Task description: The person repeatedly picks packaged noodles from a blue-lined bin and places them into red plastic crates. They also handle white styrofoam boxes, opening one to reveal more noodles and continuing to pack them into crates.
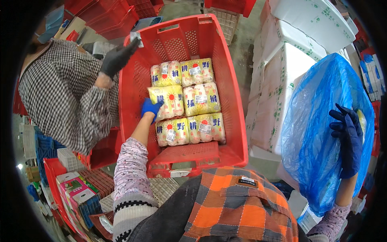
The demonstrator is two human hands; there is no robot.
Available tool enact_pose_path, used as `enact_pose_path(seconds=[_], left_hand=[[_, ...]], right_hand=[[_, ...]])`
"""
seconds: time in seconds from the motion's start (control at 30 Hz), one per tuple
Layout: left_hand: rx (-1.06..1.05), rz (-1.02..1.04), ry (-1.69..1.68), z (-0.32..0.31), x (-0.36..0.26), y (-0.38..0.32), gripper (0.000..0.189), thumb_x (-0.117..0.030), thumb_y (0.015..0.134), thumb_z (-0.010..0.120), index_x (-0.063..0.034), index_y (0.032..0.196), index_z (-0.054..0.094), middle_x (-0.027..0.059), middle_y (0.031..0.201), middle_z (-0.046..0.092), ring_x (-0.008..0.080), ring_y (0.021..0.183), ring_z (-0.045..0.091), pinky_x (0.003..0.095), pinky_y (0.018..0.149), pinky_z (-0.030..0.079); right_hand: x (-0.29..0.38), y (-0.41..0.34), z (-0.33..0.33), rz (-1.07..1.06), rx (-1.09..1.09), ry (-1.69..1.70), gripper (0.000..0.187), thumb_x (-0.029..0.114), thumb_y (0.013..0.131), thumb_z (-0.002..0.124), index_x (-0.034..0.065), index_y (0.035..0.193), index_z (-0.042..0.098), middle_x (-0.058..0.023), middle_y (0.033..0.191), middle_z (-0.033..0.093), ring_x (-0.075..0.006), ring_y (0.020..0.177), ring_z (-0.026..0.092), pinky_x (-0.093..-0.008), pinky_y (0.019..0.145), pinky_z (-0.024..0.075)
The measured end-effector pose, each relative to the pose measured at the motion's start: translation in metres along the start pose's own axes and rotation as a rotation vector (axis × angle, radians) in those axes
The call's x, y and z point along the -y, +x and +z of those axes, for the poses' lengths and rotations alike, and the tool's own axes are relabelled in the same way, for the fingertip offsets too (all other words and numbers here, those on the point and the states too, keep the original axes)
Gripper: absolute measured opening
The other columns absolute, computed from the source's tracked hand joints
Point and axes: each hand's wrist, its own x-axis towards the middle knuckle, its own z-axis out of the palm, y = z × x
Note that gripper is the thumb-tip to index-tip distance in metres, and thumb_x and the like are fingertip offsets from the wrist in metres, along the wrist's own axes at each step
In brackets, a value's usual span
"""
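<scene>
A deep red plastic crate [231, 121] stands before me, holding several printed plastic-wrapped vegetable packs [201, 98] in two columns. My left hand [151, 109], in a blue glove, grips the left edge of a yellow-and-white pack [170, 103] in the left column, which lies a little tilted and bears no label that I can see. Labels show on the other packs. At the right, my right hand [347, 136], in a dark blue glove, is over a blue plastic bag [314, 139] with its fingers apart. Part of a yellowish pack [361, 124] shows beside that hand.
A co-worker in a checked top [69, 90] stands at the left, a dark-gloved hand [119, 59] by the crate's rim. White foam boxes [272, 99] are stacked at the right. Red crates [105, 18] stand at the upper left, a pink carton [74, 189] at the lower left.
</scene>
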Motion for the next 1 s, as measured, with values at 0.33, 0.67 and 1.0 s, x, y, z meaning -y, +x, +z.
enact_pose_path(seconds=[0.33,0.67,1.0], left_hand=[[0.642,0.150,0.944,0.060,0.083,0.055,0.073,-0.031,0.076,0.072,0.0050,0.134,0.045,0.0249,0.137,0.047,0.0338,0.125,0.049,0.0380,0.102,0.041],[0.502,0.634,-0.298,0.139,-0.210,-0.138,0.041,0.001,0.088,0.059,-0.0030,0.129,0.053,0.0087,0.130,0.055,0.0198,0.116,0.053,0.0305,0.099,0.041],[0.544,0.960,-0.339,0.161,-0.309,-0.294,0.042,0.004,0.085,0.057,-0.0033,0.127,0.054,0.0105,0.125,0.058,0.0218,0.115,0.055,0.0342,0.097,0.043]], right_hand=[[-0.017,-0.008,-0.105,-0.082,-0.307,0.015,0.028,0.017,0.094,0.056,0.0015,0.117,0.062,-0.0098,0.109,0.066,-0.0173,0.097,0.061,-0.0292,0.085,0.0474],[-0.162,0.035,-0.149,-0.376,0.146,-0.848,0.042,0.026,0.080,0.070,0.0083,0.117,0.061,-0.0171,0.106,0.066,-0.0358,0.094,0.065,-0.0432,0.085,0.0506],[-0.154,0.066,-0.120,-0.421,0.433,-1.018,0.051,0.040,0.064,0.080,0.0083,0.099,0.064,-0.0178,0.094,0.067,-0.0382,0.089,0.065,-0.0471,0.075,0.0522]])
